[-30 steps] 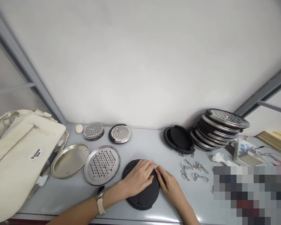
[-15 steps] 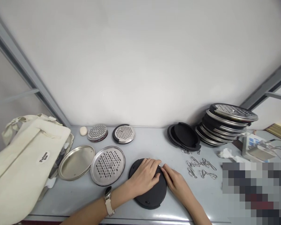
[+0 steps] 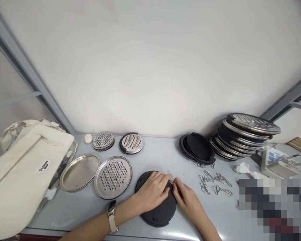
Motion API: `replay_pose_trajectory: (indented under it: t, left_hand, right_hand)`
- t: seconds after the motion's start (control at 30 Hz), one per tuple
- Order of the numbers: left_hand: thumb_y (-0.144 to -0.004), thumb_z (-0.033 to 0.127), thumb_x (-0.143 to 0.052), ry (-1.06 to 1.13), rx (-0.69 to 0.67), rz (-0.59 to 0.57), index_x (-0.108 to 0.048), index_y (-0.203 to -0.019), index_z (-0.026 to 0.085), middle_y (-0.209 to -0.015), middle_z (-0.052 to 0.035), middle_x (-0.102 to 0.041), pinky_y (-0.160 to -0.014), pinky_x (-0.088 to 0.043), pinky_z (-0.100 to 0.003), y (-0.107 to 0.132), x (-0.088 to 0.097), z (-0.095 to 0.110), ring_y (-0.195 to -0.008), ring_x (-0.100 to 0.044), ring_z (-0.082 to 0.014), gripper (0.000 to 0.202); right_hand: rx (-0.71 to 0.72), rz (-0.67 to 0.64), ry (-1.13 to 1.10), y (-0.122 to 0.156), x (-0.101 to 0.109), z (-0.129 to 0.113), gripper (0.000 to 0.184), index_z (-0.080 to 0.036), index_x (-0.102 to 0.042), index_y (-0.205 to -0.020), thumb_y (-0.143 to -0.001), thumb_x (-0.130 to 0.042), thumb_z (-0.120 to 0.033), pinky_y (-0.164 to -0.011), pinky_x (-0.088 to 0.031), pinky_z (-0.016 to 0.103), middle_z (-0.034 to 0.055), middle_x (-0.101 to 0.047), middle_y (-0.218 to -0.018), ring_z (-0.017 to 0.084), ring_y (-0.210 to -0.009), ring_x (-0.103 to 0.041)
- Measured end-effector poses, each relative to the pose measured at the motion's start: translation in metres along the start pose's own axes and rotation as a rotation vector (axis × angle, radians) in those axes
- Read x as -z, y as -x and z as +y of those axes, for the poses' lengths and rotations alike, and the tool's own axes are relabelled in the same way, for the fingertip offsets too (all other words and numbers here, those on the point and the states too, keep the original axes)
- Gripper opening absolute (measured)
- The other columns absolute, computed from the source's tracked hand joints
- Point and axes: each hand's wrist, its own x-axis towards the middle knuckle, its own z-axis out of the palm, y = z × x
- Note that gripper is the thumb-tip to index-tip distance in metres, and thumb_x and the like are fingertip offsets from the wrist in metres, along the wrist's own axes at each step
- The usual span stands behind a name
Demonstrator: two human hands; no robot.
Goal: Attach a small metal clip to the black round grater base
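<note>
A round black disc [image 3: 159, 211] lies flat on the grey table [image 3: 155, 157] in front of me. My left hand [image 3: 153, 190], with a watch on the wrist, rests on top of the disc with curled fingers. My right hand [image 3: 187, 198] meets it at the disc's right rim, and between both sets of fingertips sits a small metal clip [image 3: 171, 181]. Loose metal clips [image 3: 214, 184] lie scattered just right of my hands.
A perforated metal plate [image 3: 113, 177] and a plain metal tray [image 3: 79, 172] lie to the left, two small perforated discs [image 3: 131, 142] behind them. A cream fabric bag [image 3: 25, 167] fills the far left. Black discs [image 3: 197, 148] and a stack of rimmed plates [image 3: 243, 135] stand at the right.
Both hands stay on the black disc's right rim, fingers shifting slightly around the clip. The view has moved a little; nothing else on the table has moved.
</note>
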Motion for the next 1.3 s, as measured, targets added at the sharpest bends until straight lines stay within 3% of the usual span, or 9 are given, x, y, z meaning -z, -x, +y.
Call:
replay_pose_trajectory:
  t: [0.37, 0.67, 1.0, 1.17, 1.3]
  left_hand:
    - [-0.087, 0.013, -0.053, 0.035, 0.032, 0.010, -0.046, -0.121, 0.020, -0.107, -0.0052, -0.059, -0.091, -0.043, -0.037, -0.0002, -0.0005, 0.0012, -0.098, -0.053, -0.0215, 0.036]
    - [-0.089, 0.014, -0.049, 0.055, 0.023, 0.021, -0.045, -0.122, 0.020, -0.107, -0.0061, -0.060, -0.091, -0.042, -0.038, -0.0008, -0.0017, 0.0008, -0.099, -0.054, -0.0215, 0.034]
    - [-0.086, 0.012, -0.054, 0.053, 0.035, 0.043, -0.050, -0.120, 0.023, -0.104, -0.0016, -0.062, -0.090, -0.040, -0.035, -0.0027, -0.0021, 0.0011, -0.097, -0.054, -0.0192, 0.035]
    - [-0.087, 0.012, -0.054, 0.062, 0.033, 0.025, -0.056, -0.107, 0.022, -0.101, 0.0000, -0.064, -0.089, -0.039, -0.034, -0.0035, -0.0021, 0.0012, -0.097, -0.055, -0.0182, 0.023]
    - [-0.088, 0.014, -0.055, 0.053, 0.025, 0.036, -0.056, -0.109, 0.022, -0.103, -0.0010, -0.064, -0.090, -0.039, -0.035, -0.0033, -0.0011, 0.0016, -0.099, -0.054, -0.0184, 0.023]
  right_hand:
    - [0.019, -0.009, -0.065, 0.0013, 0.0019, -0.0022, 0.011, -0.024, -0.038, -0.086, -0.096, -0.033, -0.026, -0.055, -0.043, 0.026, -0.0007, -0.057, -0.068, 0.018, -0.058, -0.057]
    - [0.025, -0.014, -0.052, 0.0014, 0.0021, -0.0018, 0.008, -0.022, -0.041, -0.092, -0.095, -0.034, -0.025, -0.057, -0.045, 0.028, 0.0011, -0.058, -0.070, 0.019, -0.060, -0.058]
    - [0.019, -0.015, -0.056, 0.0028, 0.0036, -0.0020, 0.008, -0.022, -0.042, -0.093, -0.093, -0.035, -0.023, -0.057, -0.045, 0.027, 0.0011, -0.059, -0.070, 0.019, -0.061, -0.059]
    - [0.009, -0.027, -0.066, 0.0006, 0.0053, -0.0043, 0.008, -0.023, -0.041, -0.088, -0.093, -0.034, -0.023, -0.056, -0.044, 0.027, 0.0007, -0.057, -0.068, 0.019, -0.061, -0.058]
    - [0.012, -0.019, -0.072, 0.0005, 0.0058, -0.0044, 0.008, -0.023, -0.043, -0.089, -0.093, -0.035, -0.021, -0.056, -0.044, 0.027, 0.0005, -0.058, -0.068, 0.019, -0.060, -0.058]
